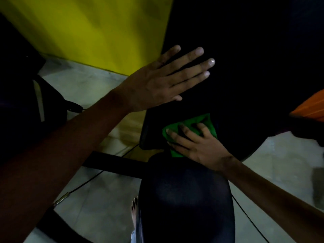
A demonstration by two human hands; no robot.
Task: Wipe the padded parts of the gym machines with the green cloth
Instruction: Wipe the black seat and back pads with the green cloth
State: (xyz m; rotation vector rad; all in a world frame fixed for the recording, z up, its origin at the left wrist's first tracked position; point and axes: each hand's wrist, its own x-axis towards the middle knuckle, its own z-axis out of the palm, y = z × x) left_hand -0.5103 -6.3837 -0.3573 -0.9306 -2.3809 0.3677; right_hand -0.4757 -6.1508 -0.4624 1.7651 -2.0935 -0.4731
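Green cloth (192, 130) pressed under spread fingers (177, 135) of right hand (198, 146) against black back pad (245, 85), left hand (163, 81) flat on pad's edge with fingers straight, dark seat pad (184, 199) below, yellow wall (96, 32) behind.

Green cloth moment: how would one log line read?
left hand: flat on black back pad | right hand: pressing green cloth on pad

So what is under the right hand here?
The right hand presses a crumpled green cloth onto a black padded backrest. The cloth's middle and the pad beneath it are covered, so their condition cannot be seen.
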